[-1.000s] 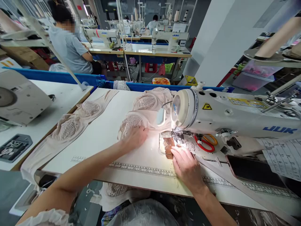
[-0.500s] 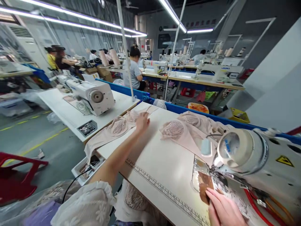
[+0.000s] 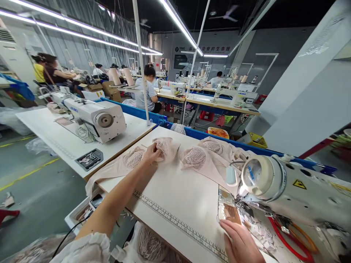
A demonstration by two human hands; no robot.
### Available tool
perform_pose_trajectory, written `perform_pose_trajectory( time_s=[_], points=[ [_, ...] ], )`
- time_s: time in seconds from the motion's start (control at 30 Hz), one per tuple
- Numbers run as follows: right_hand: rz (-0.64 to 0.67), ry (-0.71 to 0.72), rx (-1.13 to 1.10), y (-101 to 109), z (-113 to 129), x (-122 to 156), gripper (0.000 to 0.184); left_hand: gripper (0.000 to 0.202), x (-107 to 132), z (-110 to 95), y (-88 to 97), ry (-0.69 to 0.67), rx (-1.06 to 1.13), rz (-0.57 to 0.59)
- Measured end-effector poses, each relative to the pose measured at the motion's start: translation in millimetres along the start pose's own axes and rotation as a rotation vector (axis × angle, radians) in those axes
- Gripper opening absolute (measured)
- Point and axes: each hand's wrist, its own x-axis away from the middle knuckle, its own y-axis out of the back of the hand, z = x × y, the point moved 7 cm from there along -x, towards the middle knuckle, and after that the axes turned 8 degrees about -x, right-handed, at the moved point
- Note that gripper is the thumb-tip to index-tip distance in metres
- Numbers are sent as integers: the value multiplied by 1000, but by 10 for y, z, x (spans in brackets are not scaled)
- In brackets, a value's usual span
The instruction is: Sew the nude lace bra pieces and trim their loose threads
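Observation:
My left hand (image 3: 151,153) is closed on a pale pink bra (image 3: 164,147) and lifts one lace cup off the white tabletop. The bra's other cup lies flat to the left, and its band hangs over the table's left edge. My right hand (image 3: 241,241) rests with fingers stretched out beside the plate (image 3: 229,210) of the sewing machine (image 3: 285,186), holding nothing that I can see. Another pale pink bra (image 3: 196,159) lies on the far right of the table, running toward the machine head.
A printed ruler (image 3: 178,221) runs along the table's front edge. Scissors with red handles (image 3: 287,243) lie under the machine. A second sewing machine (image 3: 106,122) stands on the left table, near a grey parts tray (image 3: 89,159). An open drawer (image 3: 75,215) sits below. People work farther back.
My left hand has drawn back toward me, now gripping the bra and raising its cup. My right hand stays by the machine plate. The view has shifted right and tilted up.

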Motion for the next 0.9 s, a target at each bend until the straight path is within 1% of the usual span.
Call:
perform_pose_trajectory(
  time_s=[0.07,0.13,0.17,0.2,0.27,0.3,0.37,0.43,0.47,0.57,0.63,0.7,0.77,0.8,0.83,0.9],
  points=[
    [19,-111,-51,-62,119,-188,38,23,201,-275,-62,-154,111,104],
    [-5,-229,-93,-119,177,-436,50,25,458,-563,-141,-310,202,250],
    [-34,-284,-139,-147,177,-564,53,25,595,-704,-183,-385,237,329],
    [-42,-330,-216,-197,164,-682,54,25,728,-837,-224,-455,265,404],
    [0,-437,-424,-344,95,-844,46,24,950,-1062,-298,-568,297,534],
    [36,-487,-529,-418,63,-875,42,22,1027,-1148,-330,-609,302,581],
    [102,-596,-711,-518,19,-831,46,16,1102,-1260,-386,-659,286,639],
    [134,-737,-842,-524,-5,-664,49,12,1094,-1298,-431,-683,240,656],
    [126,-818,-889,-489,-16,-553,49,12,1072,-1294,-450,-688,205,655],
    [110,-1023,-977,-336,-38,-216,48,24,1004,-1225,-510,-694,56,642],
    [155,-1086,-981,-260,-59,-42,51,31,984,-1175,-543,-685,-72,622],
    [184,-1091,-892,-196,-124,81,52,34,996,-1171,-554,-664,-198,572],
    [150,-1057,-696,-115,-223,155,49,32,1057,-1258,-547,-643,-295,494],
    [129,-1032,-591,-77,-262,175,47,29,1120,-1350,-550,-656,-333,450],
    [116,-1006,-500,-50,-288,186,44,26,1211,-1479,-567,-697,-353,413],
    [107,-952,-386,-27,-310,193,40,21,1472,-1815,-669,-863,-328,393]
  ],
)
